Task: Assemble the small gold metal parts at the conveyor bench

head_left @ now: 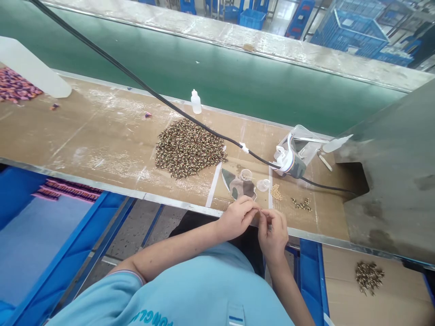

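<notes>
My left hand (237, 219) and my right hand (273, 229) meet at the table's front edge, fingertips pinched close together. Whatever sits between them is too small to make out. Just beyond my left hand lies a camouflage cloth piece (238, 184), with a small clear round dish (246, 174) at its far edge. A second clear dish (263, 184) stands to its right. Tiny gold beads (276, 192) lie beyond my right hand, and several small dark-and-gold pieces (302, 203) are scattered farther right. A large heap of similar pieces (188, 148) rests to the left.
A black cable (149, 90) crosses above the table. At the back stand a white squeeze bottle (196, 102) and a clear plastic box (306, 147) with tools. A metal panel (390, 181) borders the right. Blue bins (102, 226) sit below, and a green conveyor (238, 72) runs behind.
</notes>
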Demonstrator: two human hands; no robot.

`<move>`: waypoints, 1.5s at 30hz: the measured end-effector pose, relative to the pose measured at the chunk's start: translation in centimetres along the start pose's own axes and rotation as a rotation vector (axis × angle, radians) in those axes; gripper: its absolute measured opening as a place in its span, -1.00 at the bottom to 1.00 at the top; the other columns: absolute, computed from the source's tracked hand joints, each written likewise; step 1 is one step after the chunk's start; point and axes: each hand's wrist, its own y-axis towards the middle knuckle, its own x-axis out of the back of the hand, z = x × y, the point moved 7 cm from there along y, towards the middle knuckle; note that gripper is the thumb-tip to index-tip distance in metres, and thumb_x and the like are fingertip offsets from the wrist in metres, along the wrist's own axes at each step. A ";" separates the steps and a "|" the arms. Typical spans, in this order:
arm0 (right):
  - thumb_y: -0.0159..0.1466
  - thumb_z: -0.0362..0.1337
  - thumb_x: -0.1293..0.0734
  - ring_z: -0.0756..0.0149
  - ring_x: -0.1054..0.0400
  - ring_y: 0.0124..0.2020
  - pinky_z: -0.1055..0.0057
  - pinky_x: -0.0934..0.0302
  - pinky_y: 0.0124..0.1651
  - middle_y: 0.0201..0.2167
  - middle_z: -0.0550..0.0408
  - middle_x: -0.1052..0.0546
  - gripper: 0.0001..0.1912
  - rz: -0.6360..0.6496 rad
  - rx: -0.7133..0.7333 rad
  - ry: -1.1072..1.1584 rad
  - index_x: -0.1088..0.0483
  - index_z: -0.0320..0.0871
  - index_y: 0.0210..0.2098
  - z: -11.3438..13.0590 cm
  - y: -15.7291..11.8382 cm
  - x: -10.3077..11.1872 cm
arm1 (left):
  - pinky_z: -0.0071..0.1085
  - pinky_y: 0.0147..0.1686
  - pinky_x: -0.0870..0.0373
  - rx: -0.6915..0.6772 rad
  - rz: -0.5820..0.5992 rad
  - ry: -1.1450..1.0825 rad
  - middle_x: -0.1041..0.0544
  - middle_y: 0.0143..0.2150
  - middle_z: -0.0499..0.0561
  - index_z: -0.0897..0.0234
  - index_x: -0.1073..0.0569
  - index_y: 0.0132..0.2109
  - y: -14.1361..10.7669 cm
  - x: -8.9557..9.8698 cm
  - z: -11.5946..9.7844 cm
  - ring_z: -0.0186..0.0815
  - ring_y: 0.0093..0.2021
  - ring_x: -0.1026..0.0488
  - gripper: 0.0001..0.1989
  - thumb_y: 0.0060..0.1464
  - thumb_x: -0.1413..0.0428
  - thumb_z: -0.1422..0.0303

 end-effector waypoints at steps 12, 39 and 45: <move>0.30 -0.36 -0.19 0.37 -0.31 -0.34 0.45 -0.22 -0.34 -0.41 0.11 -0.43 -0.92 0.031 0.002 0.011 -0.30 -0.12 -0.29 -0.2 0.2 -0.2 | -0.44 -0.27 -0.39 0.108 0.004 -0.108 -0.47 -0.35 0.04 0.32 -0.47 -0.30 0.1 -0.1 1.2 -0.35 -0.31 -0.42 -0.84 0.13 0.02 0.44; 0.31 -0.19 -0.15 0.34 -0.29 -0.41 0.40 -0.19 -0.36 -0.44 0.11 -0.39 -0.81 0.203 -0.319 0.232 -0.28 -0.13 -0.36 -2.2 0.1 -1.7 | -0.42 -0.25 -0.40 0.074 -0.060 -0.106 -0.47 -0.31 0.07 0.33 -0.46 -0.28 -0.2 0.0 1.5 -0.35 -0.29 -0.42 -0.84 0.14 0.02 0.44; 0.30 -0.20 -0.15 0.35 -0.27 -0.41 0.40 -0.17 -0.35 -0.44 0.12 -0.38 -0.82 0.168 -0.282 0.195 -0.27 -0.12 -0.36 -2.1 0.4 -1.3 | -0.44 -0.30 -0.38 0.150 -0.061 -0.164 -0.46 -0.34 0.06 0.32 -0.46 -0.31 -0.1 0.0 1.9 -0.36 -0.32 -0.40 -0.86 0.11 -0.01 0.43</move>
